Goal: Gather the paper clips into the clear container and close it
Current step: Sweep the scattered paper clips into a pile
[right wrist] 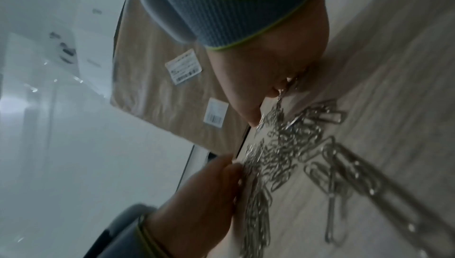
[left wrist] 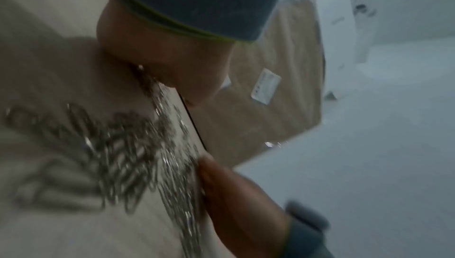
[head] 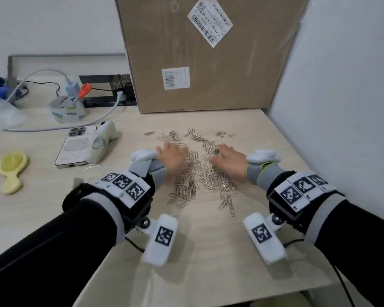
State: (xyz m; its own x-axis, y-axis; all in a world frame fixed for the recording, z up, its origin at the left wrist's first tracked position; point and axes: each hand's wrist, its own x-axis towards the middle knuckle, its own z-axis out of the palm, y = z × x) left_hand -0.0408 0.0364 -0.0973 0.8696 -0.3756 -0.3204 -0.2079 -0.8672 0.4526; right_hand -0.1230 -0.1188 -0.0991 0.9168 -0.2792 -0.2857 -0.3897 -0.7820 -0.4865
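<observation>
light wood bench. on it: silver paper clips spread mid-bench, cardboard box standing at back, phone face down at left w/ white gadget beside, yellow scoop far left, tape rolls, cables.

Readable: "deli", upside down, on the white tape dispenser; barcodes and tiny illegible print on the cardboard box labels.

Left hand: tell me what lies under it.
The left hand rests flat on the paper clips scattered on the desk. Clips directly beneath the palm are hidden.
</observation>
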